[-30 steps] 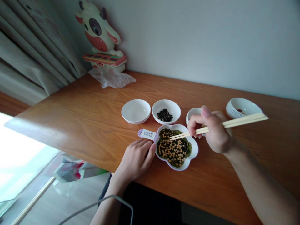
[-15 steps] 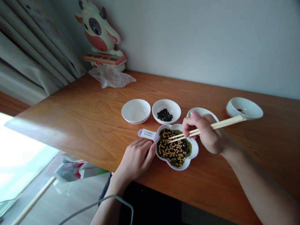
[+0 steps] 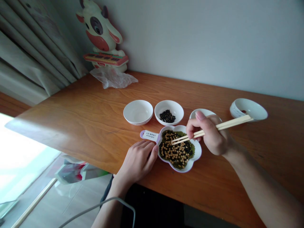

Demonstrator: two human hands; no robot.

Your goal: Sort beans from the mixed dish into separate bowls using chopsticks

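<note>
My right hand grips a pair of wooden chopsticks. Their tips, close together, are among the beans in a white flower-shaped dish with a purple rim and a labelled handle. Yellow, black and green beans lie mixed there; whether the tips pinch one is too small to tell. Against the dish's left edge, just below the handle, my left hand rests with curled fingers and thumb at the rim. Behind the dish stands a white bowl of black beans.
To its left is another white bowl. A third bowl is partly hidden behind my right hand. Farther right stands a bowl with something small and reddish inside. A plastic bag lies before a cow-shaped toy keyboard.
My right hand and the chopsticks have shifted very slightly right, the chopsticks' back ends a little higher. My left hand keeps its place at the dish.
</note>
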